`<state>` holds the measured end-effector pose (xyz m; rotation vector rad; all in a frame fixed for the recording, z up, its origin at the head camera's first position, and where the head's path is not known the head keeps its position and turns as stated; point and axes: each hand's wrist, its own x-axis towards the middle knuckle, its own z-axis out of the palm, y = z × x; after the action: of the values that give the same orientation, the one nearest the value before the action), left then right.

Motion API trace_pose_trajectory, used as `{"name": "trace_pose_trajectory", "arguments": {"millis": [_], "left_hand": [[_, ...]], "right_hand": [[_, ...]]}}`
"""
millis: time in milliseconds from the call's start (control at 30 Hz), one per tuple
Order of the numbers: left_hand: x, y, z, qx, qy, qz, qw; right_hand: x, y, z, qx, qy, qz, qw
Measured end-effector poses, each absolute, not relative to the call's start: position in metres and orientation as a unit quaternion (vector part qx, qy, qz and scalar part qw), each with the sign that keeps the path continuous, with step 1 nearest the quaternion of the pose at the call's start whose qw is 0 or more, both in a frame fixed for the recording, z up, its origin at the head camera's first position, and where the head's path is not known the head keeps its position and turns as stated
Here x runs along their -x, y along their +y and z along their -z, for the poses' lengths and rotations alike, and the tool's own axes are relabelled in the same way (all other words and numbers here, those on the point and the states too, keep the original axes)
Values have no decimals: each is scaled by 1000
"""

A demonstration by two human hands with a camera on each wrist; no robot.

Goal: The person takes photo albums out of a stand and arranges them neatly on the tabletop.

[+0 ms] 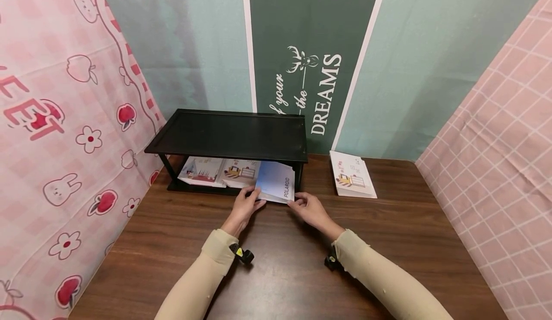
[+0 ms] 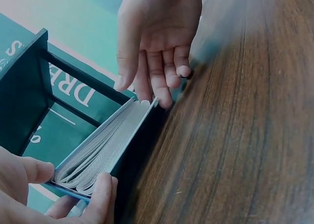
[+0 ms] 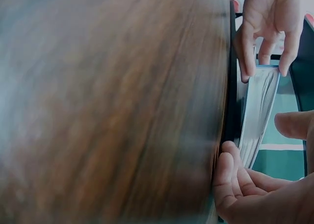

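A blue-and-white photo album (image 1: 276,182) marked POLAROID lies partly under the right end of a black shelf (image 1: 233,135), its near end jutting out. My left hand (image 1: 246,208) pinches its near left corner, thumb on the upper cover and fingers beneath; the left wrist view shows the pages (image 2: 105,148) fanned between the covers. At the opposite corner, my right hand (image 1: 311,211) touches the album with its fingers, while the right thumb (image 3: 294,125) stands off the cover. Two more illustrated albums, one left (image 1: 202,170) and one in the middle (image 1: 239,172), lie beside it on the lower level.
Another illustrated album (image 1: 353,175) lies by itself on the brown wooden table (image 1: 284,272), right of the shelf. A green cloth (image 1: 319,23) hangs behind, with pink patterned cloths at the left (image 1: 64,142) and right (image 1: 496,133).
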<state>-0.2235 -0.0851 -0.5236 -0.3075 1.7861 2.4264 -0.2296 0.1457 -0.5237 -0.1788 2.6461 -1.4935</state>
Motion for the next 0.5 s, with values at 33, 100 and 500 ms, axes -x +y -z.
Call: {"name": "trace_pose_trajectory", "arguments": {"millis": [33, 100, 500], "left_hand": [[223, -86, 524, 102, 588, -801, 57], [222, -86, 525, 105, 584, -803, 56], [215, -86, 525, 96, 624, -775, 36]], "right_hand": [[230, 146, 524, 57, 868, 490, 52], [230, 145, 524, 50, 866, 494, 62], [226, 143, 521, 23, 836, 540, 91]]}}
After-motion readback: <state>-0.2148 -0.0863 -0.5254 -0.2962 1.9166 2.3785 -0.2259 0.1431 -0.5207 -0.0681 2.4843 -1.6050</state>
